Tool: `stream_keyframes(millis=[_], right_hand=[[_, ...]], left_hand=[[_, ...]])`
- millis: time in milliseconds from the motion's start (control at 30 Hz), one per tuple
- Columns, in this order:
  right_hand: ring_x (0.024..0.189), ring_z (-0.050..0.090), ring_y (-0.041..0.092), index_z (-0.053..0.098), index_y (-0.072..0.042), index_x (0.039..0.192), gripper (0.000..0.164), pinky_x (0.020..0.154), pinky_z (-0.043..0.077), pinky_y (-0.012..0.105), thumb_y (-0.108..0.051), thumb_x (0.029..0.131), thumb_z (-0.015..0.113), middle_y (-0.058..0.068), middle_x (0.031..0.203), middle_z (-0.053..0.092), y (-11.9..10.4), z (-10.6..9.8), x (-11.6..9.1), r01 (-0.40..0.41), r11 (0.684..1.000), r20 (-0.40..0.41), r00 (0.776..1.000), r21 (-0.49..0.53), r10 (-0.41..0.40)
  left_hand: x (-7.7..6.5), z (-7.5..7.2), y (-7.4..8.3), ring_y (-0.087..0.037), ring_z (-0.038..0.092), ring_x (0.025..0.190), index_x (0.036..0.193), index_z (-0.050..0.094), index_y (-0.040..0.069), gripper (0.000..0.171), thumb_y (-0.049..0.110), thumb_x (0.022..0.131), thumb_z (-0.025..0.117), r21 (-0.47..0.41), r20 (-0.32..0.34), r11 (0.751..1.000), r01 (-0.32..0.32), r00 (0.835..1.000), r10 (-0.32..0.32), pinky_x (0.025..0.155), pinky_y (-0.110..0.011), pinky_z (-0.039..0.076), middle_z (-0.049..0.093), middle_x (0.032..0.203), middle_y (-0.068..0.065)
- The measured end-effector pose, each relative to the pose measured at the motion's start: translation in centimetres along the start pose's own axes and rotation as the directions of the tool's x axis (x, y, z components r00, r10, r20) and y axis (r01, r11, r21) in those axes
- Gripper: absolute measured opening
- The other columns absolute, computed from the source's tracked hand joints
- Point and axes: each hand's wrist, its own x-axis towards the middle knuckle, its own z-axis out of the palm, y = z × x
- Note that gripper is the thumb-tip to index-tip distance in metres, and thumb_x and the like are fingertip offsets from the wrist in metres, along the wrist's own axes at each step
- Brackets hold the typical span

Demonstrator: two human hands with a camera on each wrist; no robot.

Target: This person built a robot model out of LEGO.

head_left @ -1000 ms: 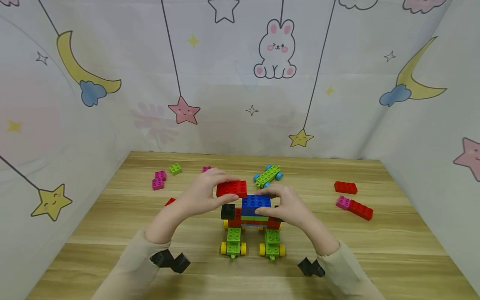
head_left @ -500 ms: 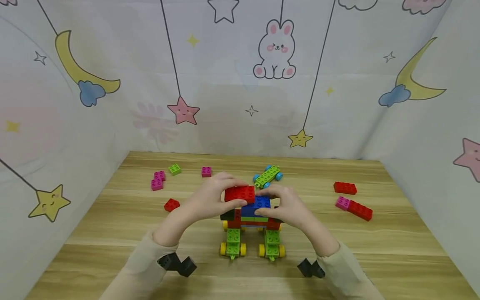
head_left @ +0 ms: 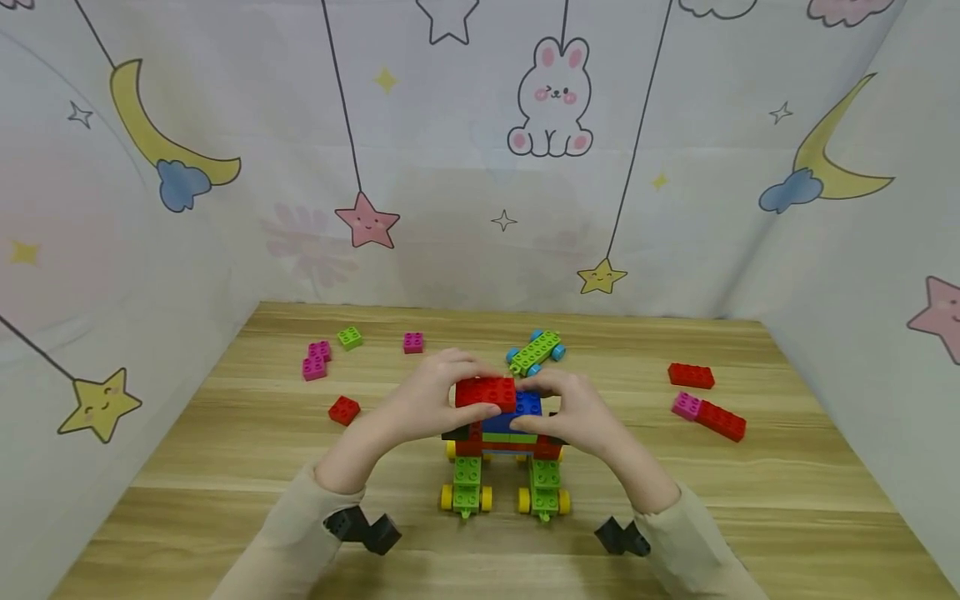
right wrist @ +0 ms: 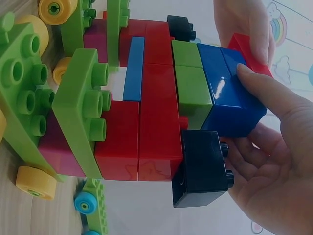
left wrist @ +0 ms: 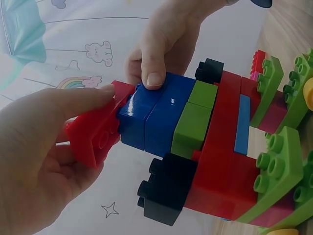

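Observation:
My left hand (head_left: 420,400) pinches a red building brick (head_left: 483,393) between thumb and fingers. In the left wrist view that brick lies slightly tilted right at the studs of the stacked blue bricks (left wrist: 159,115), overhanging them. My right hand (head_left: 577,415) grips the blue bricks from the other side, thumb on the near face. Below the blue come light green bricks (left wrist: 193,127), then a layer of red bricks (left wrist: 220,152) with a black brick (left wrist: 168,188) jutting out at each end. The build stands on green wheeled bases (head_left: 467,479) with yellow wheels.
Behind the build stands a green car base (head_left: 536,352) with blue wheels. Pink bricks (head_left: 316,361), a green brick (head_left: 349,337) and a red brick (head_left: 344,410) lie to the left. On the right are another red brick (head_left: 691,376) and a pink-and-red pair (head_left: 720,421).
My left hand has moved right and slightly down with the red brick, from left of the blue bricks to over their left part. My right hand has kept its grip in place.

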Motion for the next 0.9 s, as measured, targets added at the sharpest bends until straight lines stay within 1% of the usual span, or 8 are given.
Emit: stream_keyframes(millis=[67,200,300,433,600,700,900], right_hand=[[0.108,0.064,0.034,0.068,-0.001,0.12,0.044,0.083,0.058,0.046,-0.024,0.083,0.079,0.014,0.117,0.069,-0.02,-0.01,0.02,-0.004,1.0,0.003,1.0,0.001,0.004],[0.108,0.064,0.033,0.068,-0.001,0.12,0.044,0.084,0.058,0.044,-0.023,0.083,0.079,0.014,0.117,0.069,-0.06,-0.04,0.04,-0.006,1.0,0.004,1.0,-0.012,0.006],[0.108,0.064,0.033,0.068,-0.002,0.12,0.044,0.084,0.058,0.043,-0.023,0.083,0.079,0.014,0.117,0.069,-0.08,-0.06,0.04,-0.009,1.0,0.005,1.0,-0.017,0.009],[0.108,0.064,0.033,0.067,-0.002,0.12,0.045,0.086,0.057,0.047,-0.024,0.083,0.079,0.014,0.117,0.069,-0.07,-0.06,0.03,-0.017,1.0,0.008,1.0,-0.013,0.017],[0.108,0.064,0.034,0.067,-0.002,0.12,0.045,0.086,0.056,0.049,-0.024,0.083,0.079,0.014,0.117,0.069,-0.06,-0.05,0.0,-0.024,1.0,0.01,1.0,-0.005,0.024],[0.108,0.063,0.034,0.068,-0.002,0.12,0.045,0.086,0.056,0.049,-0.023,0.083,0.079,0.014,0.117,0.069,-0.11,-0.06,0.0,-0.024,1.0,0.008,1.0,-0.004,0.024],[0.109,0.063,0.034,0.068,-0.002,0.12,0.045,0.085,0.057,0.049,-0.023,0.083,0.079,0.014,0.117,0.069,-0.24,-0.09,0.02,-0.025,1.0,0.006,1.0,-0.008,0.025]], left_hand=[[0.0,-0.01,0.01,-0.022,0.064,0.101,0.115,0.071,0.009,0.036,0.028,0.085,0.077,-0.001,-0.003,1.0,-0.007,1.0,0.007,0.078,-0.029,0.057,0.07,0.11,-0.006],[0.01,-0.12,0.06,-0.023,0.064,0.101,0.115,0.071,0.008,0.036,0.027,0.085,0.077,-0.009,-0.005,1.0,-0.018,1.0,0.018,0.079,-0.03,0.057,0.071,0.109,-0.007],[0.04,-0.22,0.1,-0.023,0.063,0.1,0.115,0.071,0.008,0.035,0.026,0.085,0.076,-0.022,0.003,1.0,-0.016,1.0,0.016,0.078,-0.028,0.056,0.07,0.109,-0.007],[0.09,-0.28,0.06,-0.023,0.063,0.099,0.116,0.071,0.008,0.035,0.025,0.086,0.076,-0.026,0.015,1.0,-0.008,1.0,0.008,0.075,-0.025,0.056,0.07,0.108,-0.008],[0.14,-0.28,-0.02,-0.023,0.063,0.1,0.116,0.072,0.008,0.035,0.026,0.086,0.076,-0.015,0.029,1.0,-0.011,1.0,0.011,0.076,-0.025,0.055,0.07,0.108,-0.008],[0.17,-0.36,0.01,-0.023,0.062,0.099,0.116,0.072,0.008,0.035,0.025,0.086,0.076,-0.019,0.04,1.0,-0.002,0.999,0.003,0.075,-0.024,0.054,0.07,0.109,-0.009],[0.36,-0.57,0.12,-0.023,0.061,0.099,0.117,0.072,0.009,0.036,0.027,0.085,0.076,-0.012,0.077,0.999,0.034,0.996,-0.033,0.072,-0.02,0.053,0.068,0.111,-0.01]])
